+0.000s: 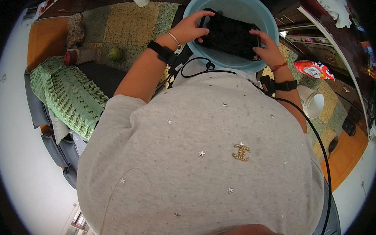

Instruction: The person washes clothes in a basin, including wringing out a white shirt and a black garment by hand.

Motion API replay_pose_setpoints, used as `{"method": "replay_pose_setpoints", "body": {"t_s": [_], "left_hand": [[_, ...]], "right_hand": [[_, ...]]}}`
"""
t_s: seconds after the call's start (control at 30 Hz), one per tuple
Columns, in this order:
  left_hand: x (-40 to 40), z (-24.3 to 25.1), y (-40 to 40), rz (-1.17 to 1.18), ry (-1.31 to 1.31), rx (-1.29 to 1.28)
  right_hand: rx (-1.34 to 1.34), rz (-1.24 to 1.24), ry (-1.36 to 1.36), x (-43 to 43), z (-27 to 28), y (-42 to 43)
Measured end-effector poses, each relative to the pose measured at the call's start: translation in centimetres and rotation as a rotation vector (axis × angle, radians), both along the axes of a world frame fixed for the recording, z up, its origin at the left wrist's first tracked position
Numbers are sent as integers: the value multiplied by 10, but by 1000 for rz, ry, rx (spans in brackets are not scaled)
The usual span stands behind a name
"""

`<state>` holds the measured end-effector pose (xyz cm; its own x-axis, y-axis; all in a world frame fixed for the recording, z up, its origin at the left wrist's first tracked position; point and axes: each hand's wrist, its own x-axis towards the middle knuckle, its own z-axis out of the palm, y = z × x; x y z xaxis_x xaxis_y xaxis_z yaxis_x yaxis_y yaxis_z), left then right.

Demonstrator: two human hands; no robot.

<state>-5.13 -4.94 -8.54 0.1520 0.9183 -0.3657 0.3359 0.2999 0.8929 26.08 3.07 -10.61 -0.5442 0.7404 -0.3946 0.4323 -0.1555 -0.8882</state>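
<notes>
A light-blue plastic basin (198,61) stands in front of me, with what looks like water in it. Stretched across it is a black cloth item (230,33); its exact kind cannot be told. My left hand (199,25) grips the item's left end, thumb and fingers at a narrow strap or edge. At the opposite end, my right hand (263,46) pinches the right edge. Folds hide part of the fingertips on both sides. Whether the lower side of the cloth touches the water is not visible.
A black cable (321,143) loops past my right arm. To the right are a white plastic bucket (315,104) and a red printed packet (315,70). Leftward, a green patterned cloth (70,94) covers a seat, and a green melon-like ball (116,54) rests on the speckled floor.
</notes>
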Motion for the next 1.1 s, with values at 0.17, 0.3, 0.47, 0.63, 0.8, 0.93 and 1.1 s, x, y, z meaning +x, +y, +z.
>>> {"method": "replay_pose_setpoints", "body": {"t_s": [0.17,0.3,0.47,0.63,0.8,0.93,1.1], "left_hand": [[12,-42,14,-6,-69,-213],[37,-70,34,-73,-78,-438],[49,-102,64,-36,104,-514],[60,-113,87,166,25,-829],[52,-156,90,-428,566,-276],[58,-136,88,-172,529,-469],[33,-161,83,-306,765,-370]], "right_hand": [[-6,174,-266,-15,-33,7],[5,349,-478,-42,-41,12],[-53,361,-583,-63,-63,24],[-19,358,-680,-56,-101,43],[25,369,-737,-53,-134,52],[53,386,-826,-52,-129,55],[-123,342,-785,-69,-100,63]]}}
